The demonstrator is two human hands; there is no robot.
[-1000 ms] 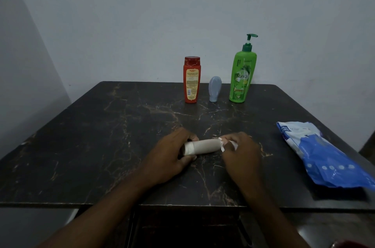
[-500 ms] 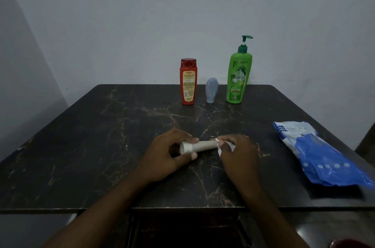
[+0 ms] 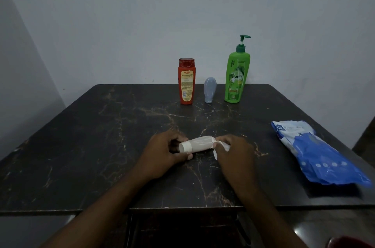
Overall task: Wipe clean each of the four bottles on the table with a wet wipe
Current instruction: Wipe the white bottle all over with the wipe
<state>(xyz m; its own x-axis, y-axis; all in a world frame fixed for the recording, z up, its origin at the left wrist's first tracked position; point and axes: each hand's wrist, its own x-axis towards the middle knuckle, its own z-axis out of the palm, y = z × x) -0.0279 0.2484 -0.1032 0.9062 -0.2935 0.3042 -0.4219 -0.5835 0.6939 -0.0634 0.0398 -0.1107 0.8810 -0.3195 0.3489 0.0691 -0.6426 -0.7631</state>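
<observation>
A small beige bottle with a white cap (image 3: 197, 144) lies sideways just above the dark marble table (image 3: 101, 136). My left hand (image 3: 165, 151) grips its capped end. My right hand (image 3: 233, 151) holds a crumpled white wet wipe (image 3: 220, 146) against the bottle's other end. At the table's far edge stand a red bottle (image 3: 186, 81), a small grey-blue tube (image 3: 210, 90) on its cap, and a green pump bottle (image 3: 237, 73).
A blue and white wet-wipe pack (image 3: 318, 152) lies flat near the table's right edge. A plain wall runs close behind the far edge. Something red (image 3: 349, 242) shows at the bottom right corner, below the table.
The wipe in my right hand has slid along the bottle towards its right end, and the bottle has turned a little in my left hand. The view has tilted slightly.
</observation>
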